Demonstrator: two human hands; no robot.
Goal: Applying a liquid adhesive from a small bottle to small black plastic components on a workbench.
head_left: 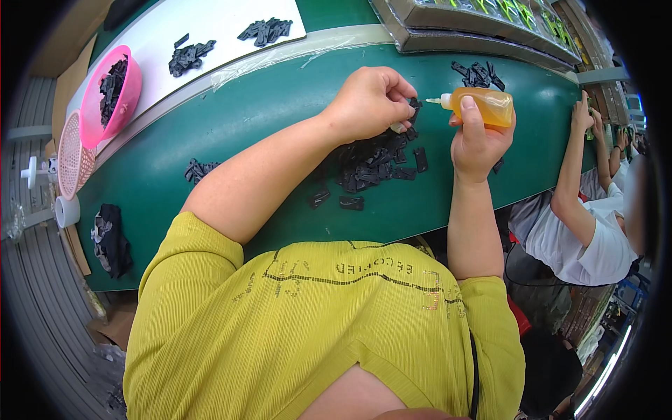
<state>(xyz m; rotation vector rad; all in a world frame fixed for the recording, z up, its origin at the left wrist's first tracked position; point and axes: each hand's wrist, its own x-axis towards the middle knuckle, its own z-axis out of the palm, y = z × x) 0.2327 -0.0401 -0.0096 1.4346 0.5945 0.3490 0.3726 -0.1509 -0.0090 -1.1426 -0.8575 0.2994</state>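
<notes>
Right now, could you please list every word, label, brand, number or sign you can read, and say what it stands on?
Yellow-green shirt: lettering across the chest, which I won't copy out; some characters are unclear.
Bottle in the right hand: no readable text.
Black parts: none readable.
Elsewhere: any marks are too small or blurred.

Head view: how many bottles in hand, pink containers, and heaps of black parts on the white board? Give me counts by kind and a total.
Amber bottle, in the right hand: 1
Bright pink bowl, holding black parts: 1
Pale pink basket: 1
Heaps on the white board: 2
Total: 5
</notes>
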